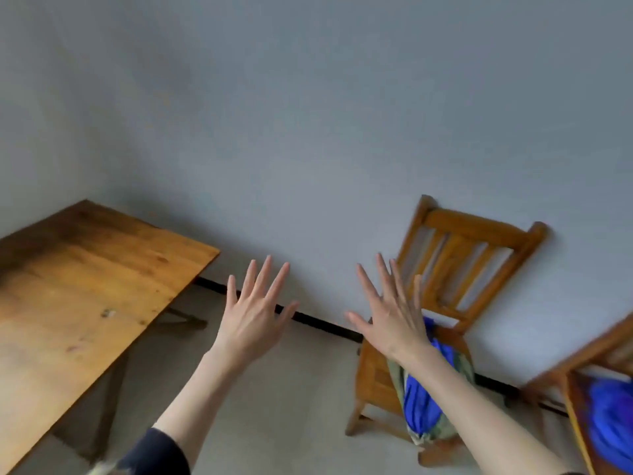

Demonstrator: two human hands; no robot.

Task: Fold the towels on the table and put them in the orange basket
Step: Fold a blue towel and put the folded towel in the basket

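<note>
My left hand (255, 311) and my right hand (390, 315) are raised in front of me, backs toward the camera, fingers straight and spread, holding nothing. A wooden table (78, 289) fills the left side; the part of its top in view is bare. A blue and olive cloth (419, 402) hangs off the seat of a wooden chair (459, 255) behind my right forearm. More blue cloth (609, 419) lies on a second wooden piece at the right edge. No orange basket is in view.
A pale grey wall (308, 114) fills the upper frame, with a dark skirting strip (322, 322) along its foot. Light floor (281, 406) lies between table and chair. The table's dark legs (109, 399) stand under its right edge.
</note>
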